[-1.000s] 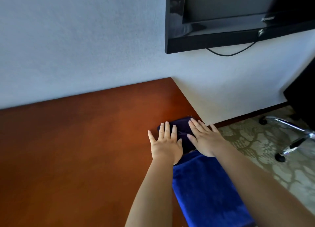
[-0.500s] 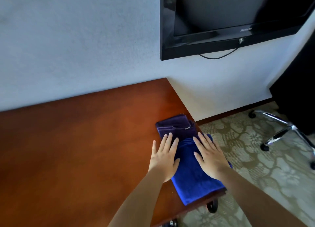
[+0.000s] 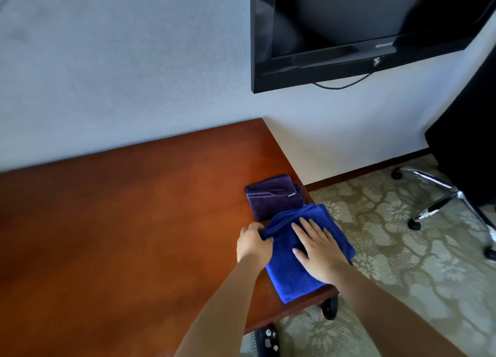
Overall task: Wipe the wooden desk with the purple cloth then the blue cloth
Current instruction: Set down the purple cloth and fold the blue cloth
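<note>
A folded purple cloth (image 3: 272, 198) lies near the right edge of the reddish wooden desk (image 3: 120, 222). Just in front of it lies a folded blue cloth (image 3: 290, 273), its far edge overlapping the purple one. My left hand (image 3: 252, 245) pinches the blue cloth's left edge, with fingers curled around the fold. My right hand (image 3: 318, 250) rests flat on top of the blue cloth with fingers spread.
A black wall-mounted TV (image 3: 362, 32) hangs above the desk's right end, a cable drooping below it. A chrome chair base (image 3: 440, 195) with castors stands on the patterned carpet (image 3: 389, 262) to the right. Black castors (image 3: 329, 307) show under the desk's front edge.
Both hands have moved back from the purple cloth onto the blue one. My left hand went from lying flat to gripping the blue cloth's left edge. The view has shifted back.
</note>
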Tool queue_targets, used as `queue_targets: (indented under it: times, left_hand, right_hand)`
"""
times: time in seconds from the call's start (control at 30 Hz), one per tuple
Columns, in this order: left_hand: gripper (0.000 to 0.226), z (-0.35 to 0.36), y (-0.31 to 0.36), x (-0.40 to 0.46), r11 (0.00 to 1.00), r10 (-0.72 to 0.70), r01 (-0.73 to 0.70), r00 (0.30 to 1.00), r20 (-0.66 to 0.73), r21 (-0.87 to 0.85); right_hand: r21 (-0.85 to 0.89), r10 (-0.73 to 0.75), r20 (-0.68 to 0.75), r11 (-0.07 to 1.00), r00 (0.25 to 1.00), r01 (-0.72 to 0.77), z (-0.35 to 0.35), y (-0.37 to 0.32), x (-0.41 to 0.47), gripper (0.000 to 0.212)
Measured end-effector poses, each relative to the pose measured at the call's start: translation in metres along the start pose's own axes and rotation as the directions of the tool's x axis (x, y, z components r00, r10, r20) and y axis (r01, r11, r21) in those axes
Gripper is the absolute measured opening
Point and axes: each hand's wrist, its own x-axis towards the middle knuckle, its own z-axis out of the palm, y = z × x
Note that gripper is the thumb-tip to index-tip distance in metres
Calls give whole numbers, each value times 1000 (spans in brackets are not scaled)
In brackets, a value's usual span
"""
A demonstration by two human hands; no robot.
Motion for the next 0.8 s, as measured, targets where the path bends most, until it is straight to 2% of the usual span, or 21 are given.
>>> queue_targets:
  times: [0.07,0.13,0.23,0.37,0.47,0.8]
  left_hand:
    - [25,1,-2,-6,993,104,-103,995,3,63]
    - [22,3,-5,-9,988,143,-143,990,-1,51]
    - [19,1,-10,-8,993,112,-114,993,-44,-39]
    - [18,-7,-16,-12,989,138,-142,987,-79,-50]
    - [18,-14,-24,-18,990,103,-112,989,-106,-83]
    - [29,-62,-73,-39,991,37,-63,976,-213,-116]
  right_hand:
    - [-36,13,15,999,1000,-12,2,-3,1,64]
    - [-58,30,29,998,999,-28,4,-6,2,64]
    - [-87,33,60,996,998,-27,7,-12,1,64]
    - [-114,29,90,993,996,-19,11,-27,-2,65]
    - [-120,17,105,993,994,-4,12,-42,-4,66]
    - [-126,-150,66,980,987,157,15,-99,-19,65]
